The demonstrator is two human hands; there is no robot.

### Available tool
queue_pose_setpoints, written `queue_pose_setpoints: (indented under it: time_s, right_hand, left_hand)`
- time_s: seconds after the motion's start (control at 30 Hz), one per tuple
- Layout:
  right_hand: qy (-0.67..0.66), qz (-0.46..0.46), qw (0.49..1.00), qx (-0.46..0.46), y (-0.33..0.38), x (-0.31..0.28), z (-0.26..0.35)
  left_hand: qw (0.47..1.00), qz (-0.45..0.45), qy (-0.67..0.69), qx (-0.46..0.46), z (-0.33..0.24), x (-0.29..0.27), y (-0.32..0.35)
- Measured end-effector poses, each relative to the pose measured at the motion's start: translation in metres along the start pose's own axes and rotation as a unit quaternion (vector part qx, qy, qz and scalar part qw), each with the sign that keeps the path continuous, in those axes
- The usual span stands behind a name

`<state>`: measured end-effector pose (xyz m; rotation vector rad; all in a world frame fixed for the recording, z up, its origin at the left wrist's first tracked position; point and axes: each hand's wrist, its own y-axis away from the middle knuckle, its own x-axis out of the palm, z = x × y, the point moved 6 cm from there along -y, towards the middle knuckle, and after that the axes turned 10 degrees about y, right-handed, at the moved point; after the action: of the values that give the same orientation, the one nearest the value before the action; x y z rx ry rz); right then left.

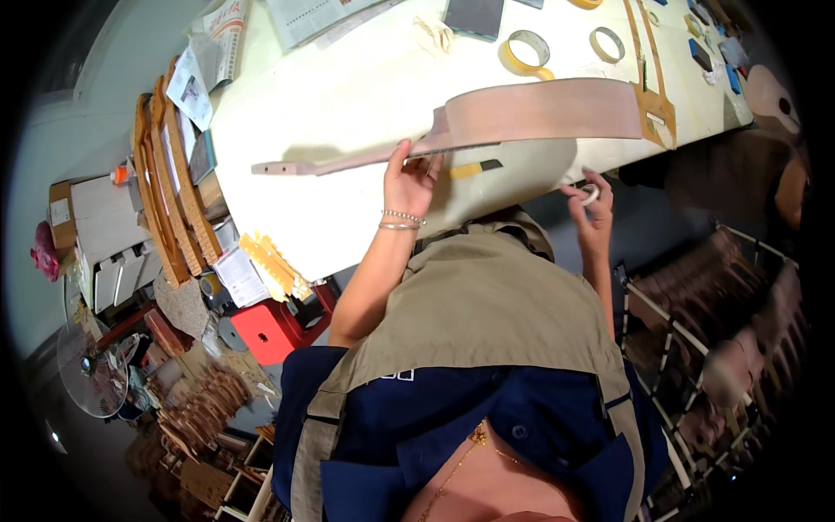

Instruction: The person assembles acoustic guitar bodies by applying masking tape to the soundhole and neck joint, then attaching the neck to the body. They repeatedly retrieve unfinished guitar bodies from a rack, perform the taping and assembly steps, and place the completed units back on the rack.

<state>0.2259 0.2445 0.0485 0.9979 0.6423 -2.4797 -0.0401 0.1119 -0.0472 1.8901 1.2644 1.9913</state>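
Observation:
An unfinished, pale pinkish wooden guitar [539, 111] lies on its side on the table, its neck and headstock reaching to the left. My left hand [409, 184] is closed around the neck close to where it joins the body. Off the table's near edge, below the guitar's body, my right hand [593, 217] has its fingers curled on a small white roll of tape [591, 195]. A short yellow strip with a dark end [477, 169] lies on the table beside my left hand.
Tape rolls [532, 52] and a dark block [473, 17] sit behind the guitar. A flat wooden template [657, 117] lies by the body's right end. Several guitar necks [174, 191] lean at the table's left end, near a red stool [274, 331]. A rack [687, 335] stands at the right.

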Motion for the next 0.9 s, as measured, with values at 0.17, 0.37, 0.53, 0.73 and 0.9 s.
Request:
queue_pose_setpoints:
  time_s: [0.17, 0.37, 0.53, 0.73, 0.9]
  right_hand:
    - [-0.239, 0.087, 0.966, 0.036, -0.013, 0.024, 0.070]
    - [-0.448, 0.149, 0.875, 0.103, -0.028, 0.065, 0.107]
    - [-0.496, 0.129, 0.835, 0.202, -0.022, 0.070, 0.112]
    - [-0.456, 0.139, 0.854, 0.208, -0.021, 0.065, 0.106]
    - [-0.461, 0.017, 0.883, 0.087, -0.020, 0.024, 0.089]
  left_hand:
    - [0.985, 0.065, -0.085, -0.137, 0.009, -0.003, -0.002]
    - [0.915, 0.103, -0.333, -0.203, 0.006, -0.009, 0.035]
    - [0.922, 0.091, -0.315, -0.208, 0.003, -0.014, 0.040]
    - [0.976, 0.061, -0.177, -0.111, 0.000, -0.005, 0.019]
    - [0.987, 0.015, -0.144, 0.063, -0.016, 0.019, -0.011]
